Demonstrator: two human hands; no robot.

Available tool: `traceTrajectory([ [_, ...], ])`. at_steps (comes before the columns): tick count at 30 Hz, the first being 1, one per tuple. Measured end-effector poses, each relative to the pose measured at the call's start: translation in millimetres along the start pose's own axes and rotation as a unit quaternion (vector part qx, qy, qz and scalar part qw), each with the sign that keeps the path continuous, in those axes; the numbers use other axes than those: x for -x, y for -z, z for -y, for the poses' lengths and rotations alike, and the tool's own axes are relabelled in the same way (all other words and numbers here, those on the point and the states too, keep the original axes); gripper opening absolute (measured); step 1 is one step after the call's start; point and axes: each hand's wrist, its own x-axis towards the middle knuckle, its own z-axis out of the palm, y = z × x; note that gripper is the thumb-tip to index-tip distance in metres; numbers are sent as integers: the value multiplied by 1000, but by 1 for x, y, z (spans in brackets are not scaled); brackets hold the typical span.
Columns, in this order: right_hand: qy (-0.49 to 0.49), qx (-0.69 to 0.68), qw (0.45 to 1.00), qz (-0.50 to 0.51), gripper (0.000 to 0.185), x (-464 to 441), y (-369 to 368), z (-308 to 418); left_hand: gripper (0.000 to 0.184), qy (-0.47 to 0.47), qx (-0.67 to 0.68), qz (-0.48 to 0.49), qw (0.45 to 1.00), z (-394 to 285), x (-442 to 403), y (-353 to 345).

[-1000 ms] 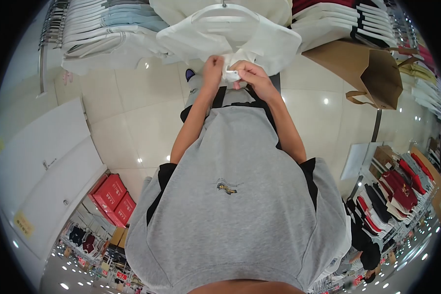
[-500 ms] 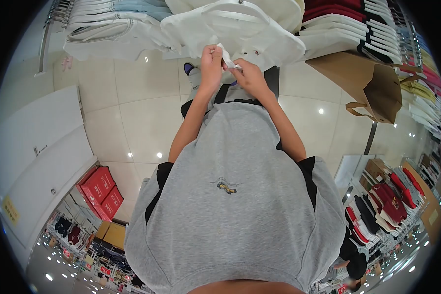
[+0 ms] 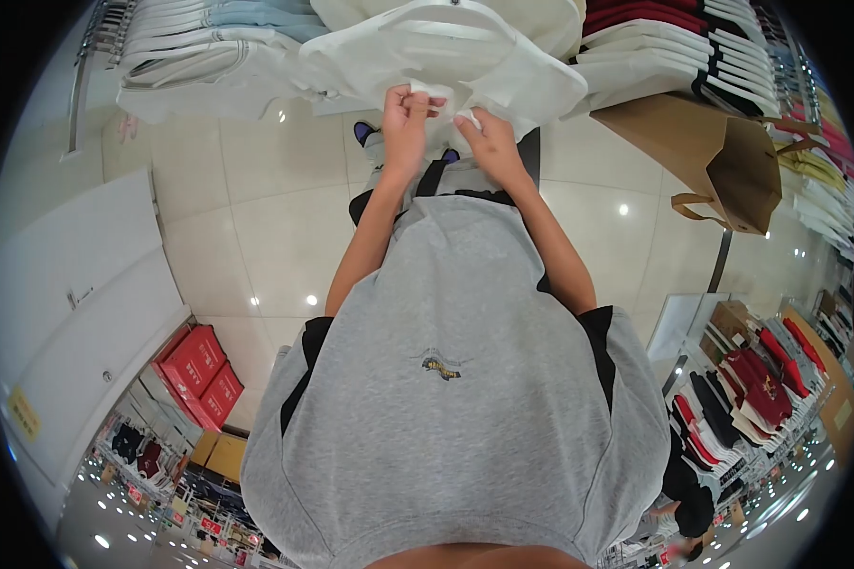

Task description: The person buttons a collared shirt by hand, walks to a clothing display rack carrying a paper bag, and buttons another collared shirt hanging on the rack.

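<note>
A white shirt (image 3: 531, 71) hangs from the rack straight in front of me, its neckline at the top of the view. My left hand (image 3: 410, 109) pinches the shirt's front fabric, with the fingers curled on the cloth. Just to the right, my right hand (image 3: 487, 140) also grips a fold of the same shirt between thumb and fingers. A small gap separates the two hands, and white cloth spans it. The exact part of the shirt in the fingers is partly hidden.
White and light-blue garments (image 3: 199, 57) hang to the left. Dark-red and white shirts (image 3: 645, 57) hang to the right. A brown paper bag (image 3: 721, 161) is at the right. Red boxes (image 3: 199, 375) stand by a white cabinet (image 3: 95, 294). A person (image 3: 688, 517) is at lower right.
My hands have moved slightly apart. The bunched white cloth between them has spread out, and my right hand has shifted a little to the right.
</note>
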Motion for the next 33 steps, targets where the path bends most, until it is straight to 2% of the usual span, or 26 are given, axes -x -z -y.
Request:
traceTrajectory([
  [2, -25, -76, 997, -21, 36, 1, 1, -4, 23, -55, -135, 31, 989, 2, 2, -2],
  [4, -31, -152, 987, -33, 36, 2, -3, -7, 21, -5, -183, 74, 980, 4, 10, -1],
  [5, -23, -135, 990, -37, 35, 3, -3, -9, 20, 21, -207, 95, 974, 6, 12, -1],
  [8, -6, -60, 997, -46, 31, 5, 1, 4, 15, -42, -229, 60, 971, 3, 10, -4],
  [10, -2, 20, 999, -43, 28, 4, 3, 8, 15, -10, -210, 45, 977, 4, 10, -5],
  [13, 40, 16, 999, -28, 24, 3, 2, 16, 15, -5, -240, -12, 971, 13, 1, 2],
  [14, 31, -41, 999, -1, 23, 6, 1, 19, 15, -10, -259, -37, 965, 18, -4, 8],
  [16, 11, -153, 986, 57, 23, 12, 1, 26, 15, 54, -161, -106, 980, 28, -17, 25],
  [17, 17, -137, 990, 35, 24, 13, 3, 31, 16, 85, -111, -139, 980, 33, -21, 32],
  [20, 15, -53, 998, -36, 27, 10, 15, 33, 16, 75, -5, -170, 983, 20, -18, 38],
  [22, -10, 45, 995, -85, 31, -1, 24, 20, 18, 83, -29, -137, 987, 16, -15, 40],
  [23, 31, 79, 991, -101, 40, -2, 24, 14, 18, 84, -20, -130, 988, 16, -14, 36],
  [26, 37, -61, 997, 34, 41, 2, 22, 20, 19, 91, 28, -92, 991, 1, -8, 20],
  [29, 91, -10, 993, 71, 39, -4, -1, 21, 21, 75, 61, -68, 993, -16, -5, -1],
  [32, 16, 114, 992, 57, 39, -9, -9, 8, 22, 37, 42, -72, 996, -16, -5, -4],
  [33, 12, 116, 992, 49, 39, -8, -8, 8, 23, 24, 30, -75, 996, -15, -5, -3],
])
